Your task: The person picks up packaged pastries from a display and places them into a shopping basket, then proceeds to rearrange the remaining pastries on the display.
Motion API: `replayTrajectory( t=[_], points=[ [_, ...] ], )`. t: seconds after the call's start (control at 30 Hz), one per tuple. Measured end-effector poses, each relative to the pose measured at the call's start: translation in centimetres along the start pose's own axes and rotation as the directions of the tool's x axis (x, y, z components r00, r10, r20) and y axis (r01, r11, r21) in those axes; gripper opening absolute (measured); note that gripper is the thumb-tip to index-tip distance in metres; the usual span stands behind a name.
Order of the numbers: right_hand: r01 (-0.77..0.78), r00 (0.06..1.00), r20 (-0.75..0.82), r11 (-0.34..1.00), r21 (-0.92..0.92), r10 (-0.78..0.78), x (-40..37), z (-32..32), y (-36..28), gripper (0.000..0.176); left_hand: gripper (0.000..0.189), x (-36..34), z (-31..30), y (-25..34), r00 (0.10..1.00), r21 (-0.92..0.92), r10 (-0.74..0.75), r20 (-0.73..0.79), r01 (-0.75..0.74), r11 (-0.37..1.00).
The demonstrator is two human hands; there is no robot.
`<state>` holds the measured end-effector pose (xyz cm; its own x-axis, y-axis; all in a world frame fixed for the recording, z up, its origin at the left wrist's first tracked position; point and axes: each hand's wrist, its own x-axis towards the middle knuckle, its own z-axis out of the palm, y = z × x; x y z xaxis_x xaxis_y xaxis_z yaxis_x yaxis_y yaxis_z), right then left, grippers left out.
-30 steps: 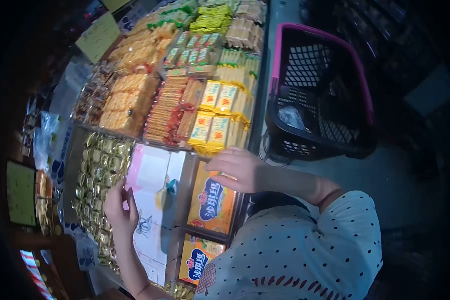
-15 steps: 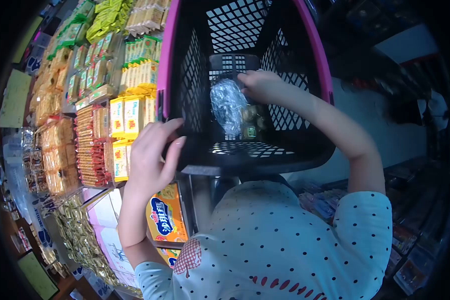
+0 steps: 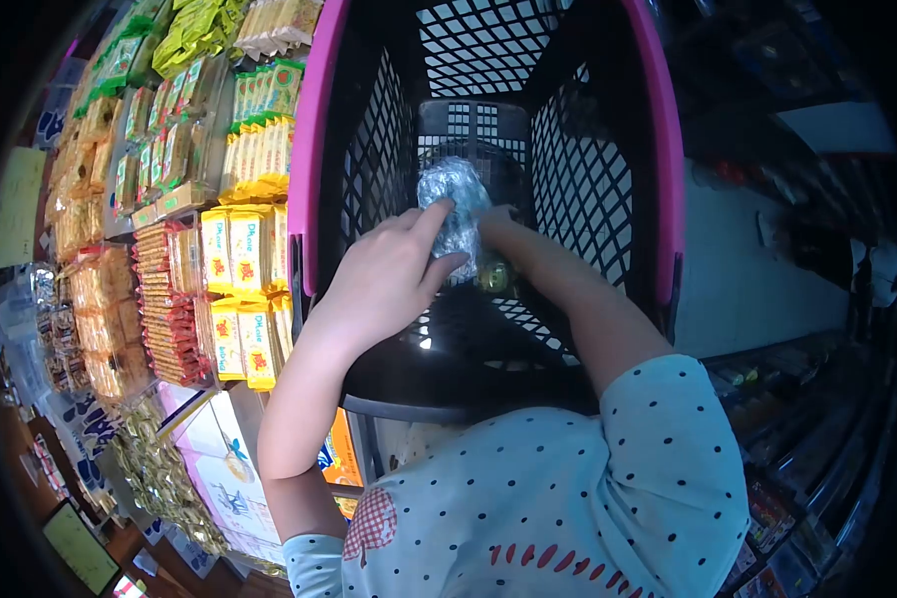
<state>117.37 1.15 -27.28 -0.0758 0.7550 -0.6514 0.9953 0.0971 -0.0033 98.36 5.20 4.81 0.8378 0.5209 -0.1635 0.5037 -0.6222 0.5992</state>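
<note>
A black shopping basket [image 3: 369, 169] with a pink rim fills the upper middle of the view. Inside it lies a crinkled clear plastic bag [image 3: 456, 194] with a few gold and green wrapped candies [image 3: 494, 275] beside it. My left hand [image 3: 387, 281] reaches in over the near rim, its index finger and thumb closed on the bag's left side. My right hand [image 3: 496, 221] is deeper in the basket, against the bag's right side. Its fingers are hidden behind the bag and my left hand.
Shelves on the left hold yellow biscuit packs [image 3: 244, 249], red-wrapped cracker stacks [image 3: 164, 309] and green packs [image 3: 259, 95]. Below are a bin of gold-wrapped candies [image 3: 159, 468], pink-and-white boxes [image 3: 219, 453] and an orange box [image 3: 341, 460]. Dark shelving stands on the right.
The view swung from the shelf to the basket. My left hand left the basket's near rim and went inside onto the plastic bag. My right hand stayed inside and dropped lower beside the bag.
</note>
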Motion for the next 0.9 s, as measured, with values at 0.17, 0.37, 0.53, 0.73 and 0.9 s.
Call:
replayTrajectory(
  t=[0.17,0.37,0.53,0.73,0.9],
  points=[
    [0.004,1.000,0.013,1.000,-0.020,-0.004,-0.1,0.1,-0.1,0.035,0.038,-0.5,0.6,-2.0,0.998,-0.024,-0.001,-0.065,-0.001,1.000],
    [0.190,0.980,0.096,0.969,-0.155,-0.177,-2.4,-10.9,0.4,0.032,0.045,-0.9,0.5,-2.2,0.981,-0.066,-0.055,-0.187,0.044,0.997],
    [0.318,0.894,-0.306,0.945,-0.079,-0.327,-6.2,-20.0,-0.8,0.018,0.065,-1.2,0.5,-2.3,0.915,-0.120,-0.071,-0.397,0.025,0.992],
    [0.498,0.861,-0.271,0.600,0.626,-0.431,-16.3,-29.4,-0.2,0.010,0.080,-1.2,-1.2,-2.0,0.927,-0.528,-0.308,-0.215,0.156,0.835],
    [0.395,0.916,-0.292,0.485,0.780,-0.276,-16.2,-29.2,0.7,0.023,0.060,-1.3,-0.5,-2.4,0.919,-0.532,-0.277,-0.281,0.091,0.842]
  ],
)
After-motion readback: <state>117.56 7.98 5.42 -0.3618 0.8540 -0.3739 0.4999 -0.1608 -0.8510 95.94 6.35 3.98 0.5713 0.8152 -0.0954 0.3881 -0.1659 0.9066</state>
